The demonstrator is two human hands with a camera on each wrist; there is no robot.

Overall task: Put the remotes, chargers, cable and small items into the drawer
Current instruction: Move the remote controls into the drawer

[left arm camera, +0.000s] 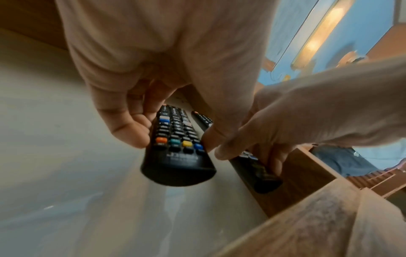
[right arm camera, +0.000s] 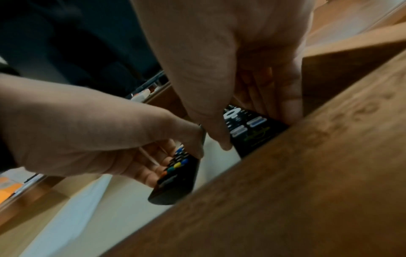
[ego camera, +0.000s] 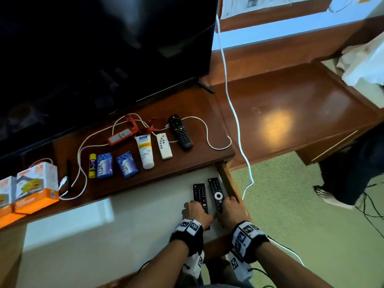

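The drawer is pulled out, with a pale lined floor. Two black remotes lie side by side in its right front corner. My left hand grips the remote with coloured buttons by its sides, fingers left and thumb right. My right hand grips the remote with the white ring, close against the drawer's right wall. On the tabletop remain a black remote, a small white remote, an orange-cased device and a white cable.
A lotion tube, two blue soap packs, a yellow glue stick, a dark pen and orange boxes stand on the tabletop below the TV. A white cord hangs at right. A person's foot is nearby.
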